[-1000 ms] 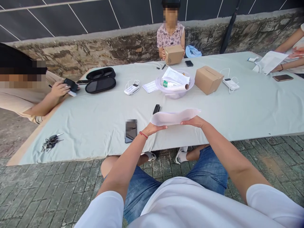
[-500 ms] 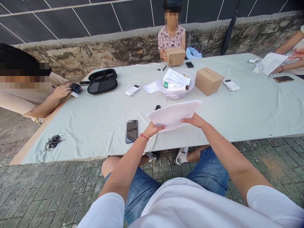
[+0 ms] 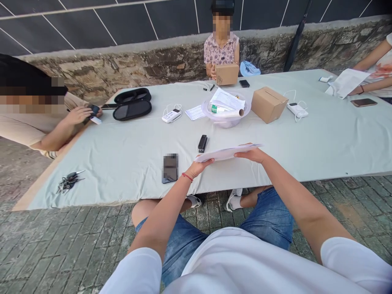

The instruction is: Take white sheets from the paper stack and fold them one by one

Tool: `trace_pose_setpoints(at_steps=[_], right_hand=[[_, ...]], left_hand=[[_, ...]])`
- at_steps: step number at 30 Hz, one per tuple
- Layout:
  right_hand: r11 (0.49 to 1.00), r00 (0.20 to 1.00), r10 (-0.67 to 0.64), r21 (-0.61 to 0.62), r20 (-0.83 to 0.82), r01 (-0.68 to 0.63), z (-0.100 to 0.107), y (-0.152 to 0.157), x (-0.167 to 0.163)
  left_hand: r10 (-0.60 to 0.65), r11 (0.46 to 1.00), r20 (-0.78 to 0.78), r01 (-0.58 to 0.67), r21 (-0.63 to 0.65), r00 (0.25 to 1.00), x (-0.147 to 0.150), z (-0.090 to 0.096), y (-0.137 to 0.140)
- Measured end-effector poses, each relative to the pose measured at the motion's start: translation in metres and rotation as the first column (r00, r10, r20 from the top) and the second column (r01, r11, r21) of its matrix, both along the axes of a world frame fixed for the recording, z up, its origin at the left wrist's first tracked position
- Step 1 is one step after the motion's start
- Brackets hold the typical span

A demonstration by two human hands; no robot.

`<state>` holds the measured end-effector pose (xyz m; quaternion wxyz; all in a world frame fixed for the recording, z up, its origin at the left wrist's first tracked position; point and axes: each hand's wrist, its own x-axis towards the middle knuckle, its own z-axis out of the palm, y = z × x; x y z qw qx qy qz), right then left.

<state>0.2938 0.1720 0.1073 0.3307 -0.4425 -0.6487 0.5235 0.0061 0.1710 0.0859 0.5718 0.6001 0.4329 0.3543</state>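
Outdoors at a cloth-covered surface (image 3: 122, 163), facing a stone wall (image 3: 92, 77). Pinching thin white papers (image 3: 222, 154) at opposite ends with left hand (image 3: 200, 166) and right hand (image 3: 253, 154), nearly edge-on to the camera above the near side. Held just nearer than a black stapler (image 3: 202, 143), right of a phone (image 3: 170, 169), well short of a loaded plastic bowl (image 3: 227, 122).

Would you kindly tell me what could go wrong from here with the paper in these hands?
The left hand and right hand hold the white paper near its ends, so its middle might sag or crease. The black stapler lies just beyond it and might be nudged if the paper swings forward. The phone near the left hand might be bumped.
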Motion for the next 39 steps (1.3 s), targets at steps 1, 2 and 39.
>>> trace_pose_setpoints(at_steps=[1,2,39], right_hand=[[0.999,0.999,-0.043,-0.007,-0.011,0.043,-0.001,0.0,-0.002],[0.996,0.996,-0.084,-0.019,-0.032,0.083,-0.003,0.001,-0.003],[0.93,0.765,-0.156,-0.167,0.625,0.327,-0.077,-0.193,0.009]], left_hand=[[0.056,0.998,-0.01,-0.056,-0.015,0.998,0.001,0.001,0.0],[0.089,0.995,-0.018,-0.09,-0.047,0.996,0.001,0.001,0.0],[0.534,0.548,0.193,-0.163,-0.82,0.823,0.027,-0.064,-0.15]])
